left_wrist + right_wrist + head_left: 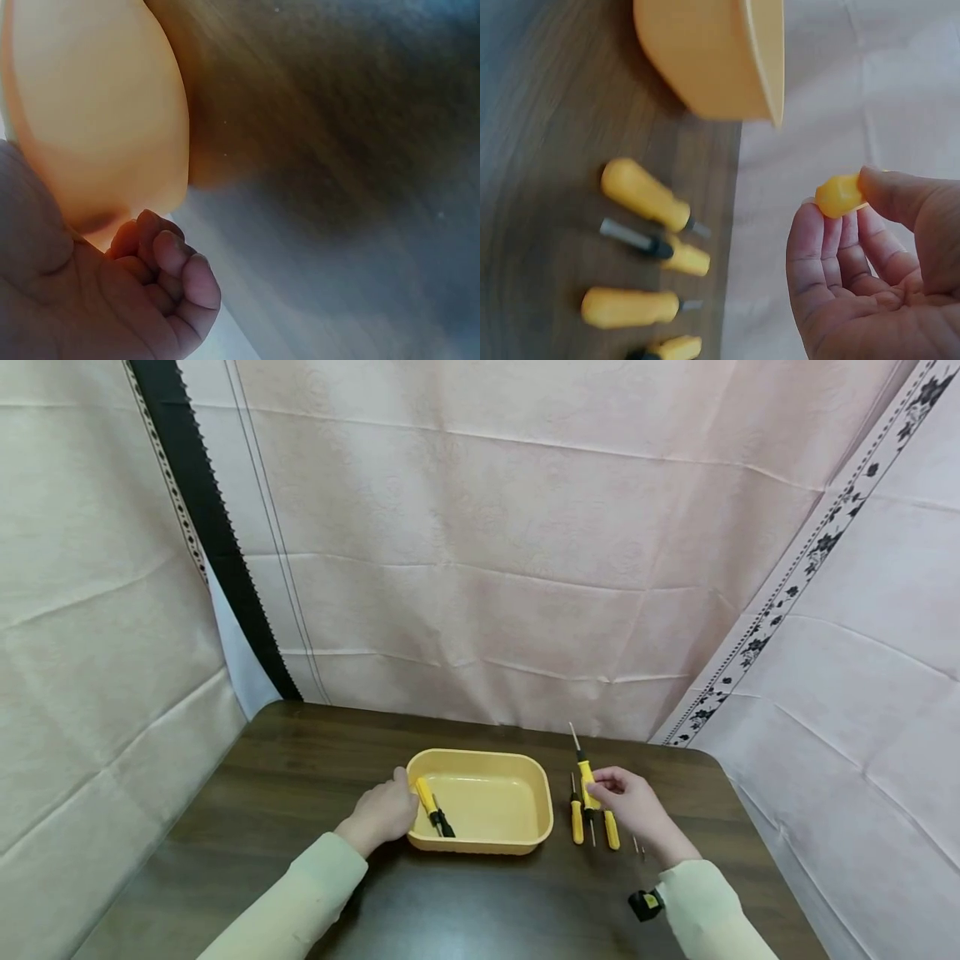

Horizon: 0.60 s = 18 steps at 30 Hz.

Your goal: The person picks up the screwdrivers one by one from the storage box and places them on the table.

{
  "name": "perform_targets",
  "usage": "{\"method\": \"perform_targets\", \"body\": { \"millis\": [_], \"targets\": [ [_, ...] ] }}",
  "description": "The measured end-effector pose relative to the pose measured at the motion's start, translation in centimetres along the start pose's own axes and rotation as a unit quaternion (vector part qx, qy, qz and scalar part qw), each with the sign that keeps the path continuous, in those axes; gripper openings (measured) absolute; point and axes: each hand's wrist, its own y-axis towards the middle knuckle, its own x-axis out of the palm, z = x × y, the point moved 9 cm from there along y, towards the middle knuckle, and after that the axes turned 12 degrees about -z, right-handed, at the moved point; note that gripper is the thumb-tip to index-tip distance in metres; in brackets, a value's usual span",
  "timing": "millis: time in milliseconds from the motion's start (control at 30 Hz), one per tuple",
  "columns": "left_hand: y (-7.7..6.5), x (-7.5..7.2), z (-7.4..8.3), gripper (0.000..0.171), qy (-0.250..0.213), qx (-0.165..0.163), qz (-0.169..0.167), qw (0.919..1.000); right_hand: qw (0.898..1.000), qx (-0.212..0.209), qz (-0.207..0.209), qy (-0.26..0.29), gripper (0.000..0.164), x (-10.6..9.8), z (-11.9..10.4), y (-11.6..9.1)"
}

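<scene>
A yellow plastic tray (491, 797) stands on the table. My left hand (386, 810) grips its left end, and in the left wrist view its fingers curl beside the tray wall (112, 97). Inside the tray, against its left side, lie a yellow-handled screwdriver (425, 795) and a black-tipped piece next to it. To the right of the tray, my right hand (630, 797) pinches a screwdriver (585, 770) by its yellow handle, its shaft pointing away from me. Several more screwdrivers (630, 307) lie on the table below that hand, partly hidden by it in the head view.
The dark wooden table (300, 860) has rounded far corners. Pale cloth curtains (480, 543) hang close behind it and along both sides. A small black device (646, 905) is at the right wrist.
</scene>
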Motion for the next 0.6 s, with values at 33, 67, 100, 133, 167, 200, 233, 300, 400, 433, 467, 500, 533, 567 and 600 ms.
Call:
{"method": "perform_targets", "body": {
  "millis": [33, 67, 100, 133, 167, 200, 233, 300, 400, 433, 467, 500, 533, 567, 600],
  "targets": [
    [0.0, 0.0, 0.0, 0.043, -0.003, -0.002, -0.001, 1.0000, 1.000, -0.001, -0.001, 0.000, 0.032, -0.4, 0.4, -0.1],
    [0.0, 0.0, 0.1, 0.044, -0.003, -0.003, -0.001, 1.0000, 1.000, 0.002, 0.000, 0.002, 0.033, -0.8, 0.9, -0.3],
    [0.0, 0.0, 0.1, 0.043, -0.002, -0.004, 0.000, 1.0000, 1.000, 0.004, 0.003, 0.003, 0.034, -1.2, 1.3, -0.4],
    [0.0, 0.0, 0.1, 0.043, -0.002, -0.007, -0.001, 1.0000, 1.000, 0.005, 0.005, 0.005, 0.034, -1.6, 1.8, -0.6],
    [-0.1, 0.0, 0.2, 0.043, 0.000, -0.007, 0.001, 1.0000, 1.000, 0.008, 0.007, 0.004, 0.036, -2.0, 2.3, -0.8],
    [-0.1, 0.0, 0.2, 0.043, 0.002, -0.008, 0.001, 1.0000, 1.000, 0.007, 0.008, 0.005, 0.037, -2.4, 2.7, -1.0],
    [-0.1, 0.0, 0.3, 0.043, 0.002, -0.007, 0.001, 1.0000, 1.000, 0.009, 0.011, 0.006, 0.038, -2.8, 3.2, -1.2],
    [-0.2, 0.0, 0.4, 0.043, 0.003, -0.006, -0.002, 1.0000, 1.000, 0.019, 0.019, 0.009, 0.040, -3.7, 4.5, -1.6],
    [-0.2, 0.0, 0.5, 0.042, 0.001, -0.006, -0.006, 1.0000, 0.999, 0.044, 0.026, 0.008, 0.043, -4.8, 6.4, -2.4],
    [-0.3, 0.0, 0.5, 0.043, 0.002, -0.006, -0.005, 1.0000, 0.998, 0.056, 0.029, 0.008, 0.043, -5.2, 7.0, -2.6],
    [-0.3, 0.0, 0.5, 0.043, 0.002, -0.006, -0.006, 1.0000, 0.997, 0.066, 0.031, 0.009, 0.044, -5.4, 7.6, -2.8],
    [-0.3, 0.0, 0.6, 0.043, 0.001, -0.007, -0.006, 1.0000, 0.997, 0.074, 0.032, 0.010, 0.044, -5.7, 8.2, -3.0],
    [-0.3, 0.0, 0.5, 0.043, 0.001, -0.008, -0.006, 1.0000, 0.996, 0.082, 0.031, 0.007, 0.045, -5.9, 8.7, -3.2],
    [-0.3, 0.0, 0.5, 0.043, -0.001, -0.008, -0.006, 0.9999, 0.996, 0.087, 0.031, 0.008, 0.046, -6.0, 9.2, -3.3],
    [-0.3, 0.0, 0.5, 0.043, -0.002, -0.009, -0.006, 0.9999, 0.995, 0.094, 0.032, 0.010, 0.046, -6.1, 9.7, -3.4]
  ]
}}
